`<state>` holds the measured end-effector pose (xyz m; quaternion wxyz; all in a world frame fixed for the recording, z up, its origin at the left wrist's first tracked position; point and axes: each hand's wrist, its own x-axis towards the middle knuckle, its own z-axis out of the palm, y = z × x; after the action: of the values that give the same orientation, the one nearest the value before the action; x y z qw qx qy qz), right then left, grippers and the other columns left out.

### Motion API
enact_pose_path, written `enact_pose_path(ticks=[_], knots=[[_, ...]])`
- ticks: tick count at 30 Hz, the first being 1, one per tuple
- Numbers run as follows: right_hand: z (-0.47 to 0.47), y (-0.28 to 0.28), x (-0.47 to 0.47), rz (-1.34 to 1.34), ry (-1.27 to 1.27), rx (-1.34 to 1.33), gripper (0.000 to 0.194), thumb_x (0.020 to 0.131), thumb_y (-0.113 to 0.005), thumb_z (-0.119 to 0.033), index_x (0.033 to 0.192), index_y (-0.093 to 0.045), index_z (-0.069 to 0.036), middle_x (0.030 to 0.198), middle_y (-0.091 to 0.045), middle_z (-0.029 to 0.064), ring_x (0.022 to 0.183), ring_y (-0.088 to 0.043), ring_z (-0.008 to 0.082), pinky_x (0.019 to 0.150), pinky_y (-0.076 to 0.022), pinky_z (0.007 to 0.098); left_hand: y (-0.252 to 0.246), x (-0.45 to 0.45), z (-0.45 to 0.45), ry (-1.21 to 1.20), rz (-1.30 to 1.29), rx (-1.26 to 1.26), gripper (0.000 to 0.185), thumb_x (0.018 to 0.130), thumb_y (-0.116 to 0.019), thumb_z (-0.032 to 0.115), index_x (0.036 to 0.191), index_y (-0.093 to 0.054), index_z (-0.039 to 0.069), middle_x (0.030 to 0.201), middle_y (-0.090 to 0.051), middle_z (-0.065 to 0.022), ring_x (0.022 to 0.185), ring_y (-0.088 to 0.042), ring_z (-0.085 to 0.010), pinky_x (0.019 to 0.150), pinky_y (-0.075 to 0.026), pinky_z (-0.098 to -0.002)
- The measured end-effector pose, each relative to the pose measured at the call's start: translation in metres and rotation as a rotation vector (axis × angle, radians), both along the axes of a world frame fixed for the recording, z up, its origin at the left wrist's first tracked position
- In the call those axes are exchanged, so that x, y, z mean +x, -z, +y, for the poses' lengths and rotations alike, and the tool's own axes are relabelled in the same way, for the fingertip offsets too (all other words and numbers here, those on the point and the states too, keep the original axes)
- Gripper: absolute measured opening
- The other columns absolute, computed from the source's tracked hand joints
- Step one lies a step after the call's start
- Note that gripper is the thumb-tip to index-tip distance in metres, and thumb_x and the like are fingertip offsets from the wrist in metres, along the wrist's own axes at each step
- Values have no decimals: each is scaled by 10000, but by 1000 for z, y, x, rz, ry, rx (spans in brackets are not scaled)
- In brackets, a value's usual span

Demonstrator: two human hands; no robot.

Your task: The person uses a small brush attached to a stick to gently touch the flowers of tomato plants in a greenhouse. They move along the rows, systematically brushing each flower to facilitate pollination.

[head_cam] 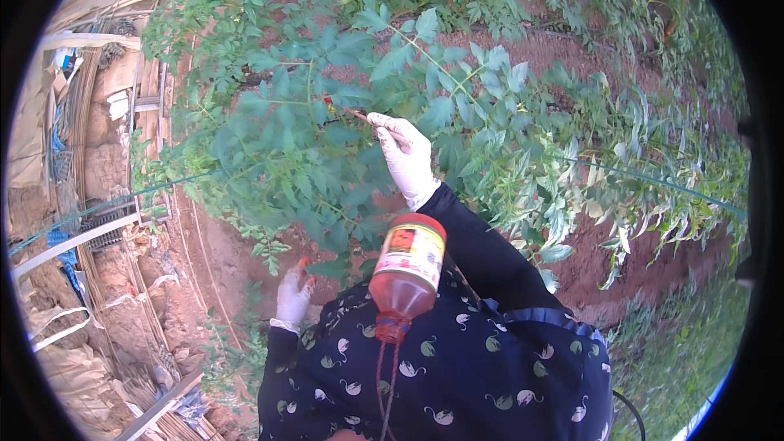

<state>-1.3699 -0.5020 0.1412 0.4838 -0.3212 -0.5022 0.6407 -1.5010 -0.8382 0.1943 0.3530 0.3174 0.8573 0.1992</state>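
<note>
My right hand, in a stained whitish glove, is closed on a thin brown stick. The stick's red tip is beside small yellow flowers among the leaves of a tomato plant. Lower down on the left, my left hand, also gloved, has its fingers apart, with red stains on the fingertips; it is near the lower leaves and holds nothing that shows. A plastic bottle with a red lid and a printed label hangs upside down by a reddish cord before my chest.
More leafy plants stand in rows above and to the right over reddish soil. A green string crosses the view from side to side. Along the left lie a metal frame, brown sheeting and black plastic crates.
</note>
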Motion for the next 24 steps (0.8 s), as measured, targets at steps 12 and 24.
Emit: enact_pose_path(ticks=[12, 24], knots=[[14, -2, -17, 132, -37, -119, 222, 915, -586, -59, 1117, -611, 32, 1110, -651, 106, 993, -620, 147, 888, -487, 269, -6, 3, 9, 5, 3, -5, 500, 809, -644, 65, 1294, -527, 39, 1165, -604, -168, 1023, -581, -270, 902, -445, -331], [27, 11, -35, 135, -64, -145, 228, 933, -575, -92, 1131, -620, 11, 1077, -665, 80, 961, -614, 123, 870, -472, 256, -11, 5, 14, 53, 89, -57, 463, 822, -672, 120, 1252, -542, 4, 1057, -623, -185, 972, -604, -319, 851, -456, -353]])
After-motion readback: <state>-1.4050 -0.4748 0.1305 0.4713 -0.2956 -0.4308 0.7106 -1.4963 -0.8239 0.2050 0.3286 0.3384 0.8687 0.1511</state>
